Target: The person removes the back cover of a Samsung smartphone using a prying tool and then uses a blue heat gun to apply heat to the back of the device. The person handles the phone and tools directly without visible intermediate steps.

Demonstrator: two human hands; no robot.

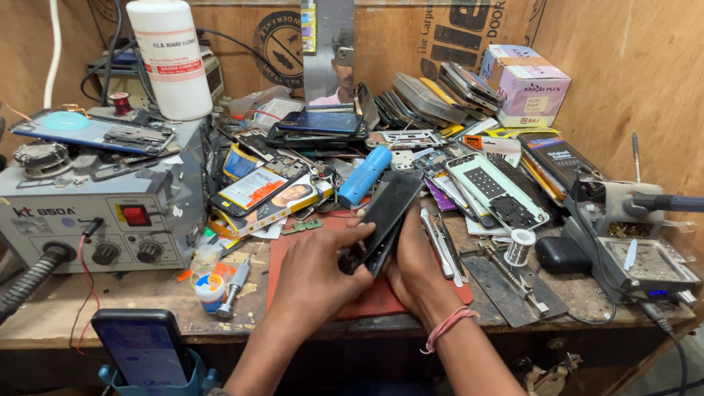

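Your fingers are clamped on a dark phone [385, 218], which stands tilted on its long edge above the red mat [375, 304] near the front edge of the workbench [88, 304]. Your left hand [316, 270] wraps it from the left, thumb across the near face; your right hand [419, 269] cups it from the right, fingers hidden behind it, a red-and-white thread at the wrist.

Just behind the phone lies a blue cylinder [364, 175], with a stack of phone parts [263, 196] to its left. To the right of your right hand rest tweezers [436, 242] and a small solder spool [521, 246]. Toward the bench's left end sits a grey hot-air station [82, 210] with a white bottle [171, 50] on top. At the right end stands a soldering stand [641, 251]. A phone in a blue holder [145, 352] hangs off the front edge.
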